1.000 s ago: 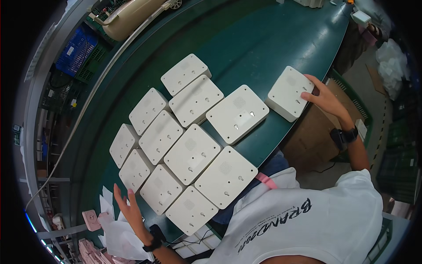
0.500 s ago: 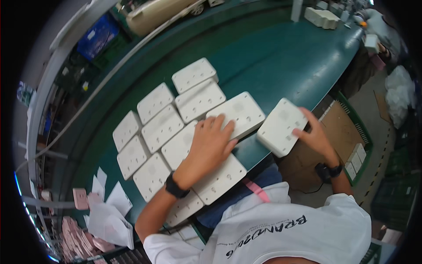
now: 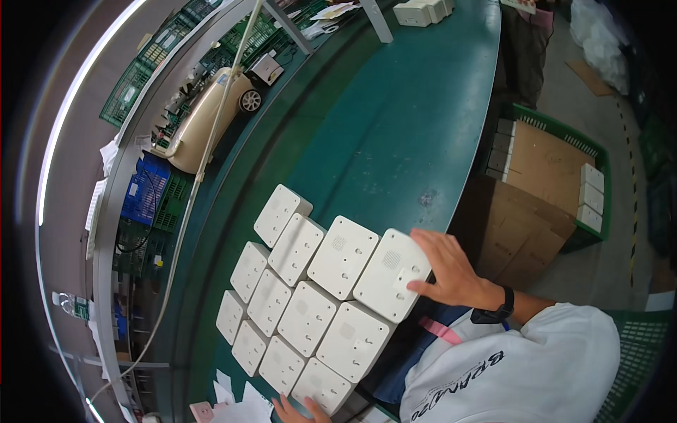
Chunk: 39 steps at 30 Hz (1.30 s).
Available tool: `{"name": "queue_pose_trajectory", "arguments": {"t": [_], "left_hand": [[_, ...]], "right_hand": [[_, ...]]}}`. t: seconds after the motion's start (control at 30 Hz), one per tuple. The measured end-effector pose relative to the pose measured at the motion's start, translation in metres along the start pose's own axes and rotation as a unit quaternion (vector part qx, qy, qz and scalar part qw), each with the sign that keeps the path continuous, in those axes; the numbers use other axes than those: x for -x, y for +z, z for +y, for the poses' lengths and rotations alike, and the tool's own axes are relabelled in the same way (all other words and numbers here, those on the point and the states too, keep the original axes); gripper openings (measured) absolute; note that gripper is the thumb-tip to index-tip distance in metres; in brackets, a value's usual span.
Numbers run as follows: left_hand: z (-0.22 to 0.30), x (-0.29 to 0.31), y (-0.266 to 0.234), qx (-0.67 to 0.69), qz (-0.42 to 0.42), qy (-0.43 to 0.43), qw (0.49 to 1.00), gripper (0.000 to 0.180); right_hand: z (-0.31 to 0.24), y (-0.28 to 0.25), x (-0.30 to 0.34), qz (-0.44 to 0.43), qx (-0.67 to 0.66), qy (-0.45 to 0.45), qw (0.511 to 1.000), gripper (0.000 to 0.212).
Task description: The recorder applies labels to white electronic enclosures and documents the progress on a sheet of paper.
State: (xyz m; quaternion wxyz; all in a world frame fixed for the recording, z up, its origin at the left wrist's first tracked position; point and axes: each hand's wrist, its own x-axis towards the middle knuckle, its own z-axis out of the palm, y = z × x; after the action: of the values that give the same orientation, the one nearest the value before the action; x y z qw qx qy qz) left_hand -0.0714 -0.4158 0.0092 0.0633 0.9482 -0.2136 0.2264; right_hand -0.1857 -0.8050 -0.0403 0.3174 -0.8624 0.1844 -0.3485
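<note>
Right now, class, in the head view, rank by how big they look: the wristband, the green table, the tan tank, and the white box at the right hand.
Largest: green table
Next, not ranked: tan tank and white box look close in size, and the tank is farther from the camera
Smallest: wristband

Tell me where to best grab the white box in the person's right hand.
I'd grip the right end of the white box, coming from the right, where the right hand is: thumb on the broad top, fingers along the far edge. The top faces up, and a neighbouring box crowds its left side, while its right end looks free, toward the edge of the table.
</note>
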Motion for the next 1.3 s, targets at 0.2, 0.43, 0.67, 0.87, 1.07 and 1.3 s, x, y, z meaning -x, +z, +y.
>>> {"name": "queue_pose_trajectory", "arguments": {"t": [0.2, 0.43, 0.67, 0.87, 1.07, 1.3], "left_hand": [[-0.026, 0.061, 0.055, 0.352, 0.064, -0.341, 0.869, 0.048], [-0.022, 0.052, 0.071, 0.455, 0.150, -0.343, 0.808, 0.043], [0.002, 0.037, 0.065, 0.424, 0.179, -0.376, 0.804, 0.040], [-0.005, 0.033, 0.070, 0.438, 0.186, -0.398, 0.785, 0.036], [0.006, 0.042, 0.057, 0.368, 0.167, -0.330, 0.853, 0.049], [0.043, 0.066, 0.051, 0.204, 0.121, -0.155, 0.959, 0.100]], "right_hand": [[0.010, 0.002, -0.001, -0.075, -0.123, -0.072, 0.987, 0.083], [0.026, 0.007, -0.012, -0.096, -0.080, -0.153, 0.980, 0.089], [0.021, 0.005, -0.016, -0.127, -0.093, -0.124, 0.980, 0.086], [0.010, 0.008, -0.020, -0.134, -0.071, -0.129, 0.980, 0.093], [0.011, 0.017, -0.017, -0.134, -0.048, -0.122, 0.982, 0.096], [0.031, 0.026, -0.057, -0.139, -0.313, 0.099, 0.934, 0.070]]}}
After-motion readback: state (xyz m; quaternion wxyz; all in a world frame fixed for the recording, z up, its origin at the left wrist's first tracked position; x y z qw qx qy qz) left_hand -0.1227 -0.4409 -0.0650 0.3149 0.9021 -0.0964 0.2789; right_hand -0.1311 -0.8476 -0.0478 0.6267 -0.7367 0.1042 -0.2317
